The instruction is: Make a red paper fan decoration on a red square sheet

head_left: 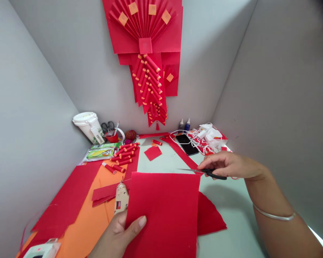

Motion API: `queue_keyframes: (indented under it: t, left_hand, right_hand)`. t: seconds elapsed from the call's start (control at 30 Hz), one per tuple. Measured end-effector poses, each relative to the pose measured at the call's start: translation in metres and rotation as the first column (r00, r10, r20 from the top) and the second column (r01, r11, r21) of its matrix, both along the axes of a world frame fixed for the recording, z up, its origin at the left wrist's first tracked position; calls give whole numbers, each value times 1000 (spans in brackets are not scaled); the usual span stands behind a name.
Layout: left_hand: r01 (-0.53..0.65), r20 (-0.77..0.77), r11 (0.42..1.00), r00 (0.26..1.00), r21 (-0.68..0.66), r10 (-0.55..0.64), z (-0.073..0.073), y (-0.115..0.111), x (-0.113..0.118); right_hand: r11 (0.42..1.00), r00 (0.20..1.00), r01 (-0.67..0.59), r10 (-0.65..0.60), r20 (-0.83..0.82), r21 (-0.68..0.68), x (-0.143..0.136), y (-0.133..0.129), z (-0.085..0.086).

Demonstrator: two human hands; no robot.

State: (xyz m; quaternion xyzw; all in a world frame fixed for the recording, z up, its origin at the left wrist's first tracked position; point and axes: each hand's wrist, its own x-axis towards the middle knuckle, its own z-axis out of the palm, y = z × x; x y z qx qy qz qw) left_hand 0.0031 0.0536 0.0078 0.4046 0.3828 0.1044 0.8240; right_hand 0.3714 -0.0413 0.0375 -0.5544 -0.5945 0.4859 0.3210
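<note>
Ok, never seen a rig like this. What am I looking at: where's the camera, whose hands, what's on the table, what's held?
No machine here: one picture, from a camera on the person's head, looking forward and down at their bare hands. The left hand grips a red sheet; the right hand holds black-handled scissors near its top edge. On the table lie a glue gun, small red paper rolls, orange paper, a phone and a tangle of white cords. Red paper decorations hang on the wall behind.
</note>
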Motion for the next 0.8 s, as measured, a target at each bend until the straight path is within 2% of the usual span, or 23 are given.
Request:
queue_keyframes:
  t: [0.1,0.23,0.33,0.57,0.7,0.8]
  left_hand:
    - [15,36,1000,999,-14,-14,-1,0,1]
    - [27,32,1000,999,13,-28,-6,-1,1]
    - [26,27,999,999,35,-27,-10,-2,1]
    - [20,17,999,1000,43,-21,-16,-3,-3]
    - [4,45,1000,999,16,-5,-9,-4,-2]
    - [27,85,1000,996,-7,-27,-3,-6,0]
  right_hand:
    - [999,999,40,-40,-8,20,0,0,1]
    - [996,990,-65,57,130,59,-5,1,5]
    - [994,987,-94,87,134,49,-10,3,5]
    - [998,995,-58,58,85,-4,-16,6,1]
    - [1000,1000,9,-9,27,-13,-15,10,-2]
    - [995,991,103,-101,89,-18,-15,16,-5]
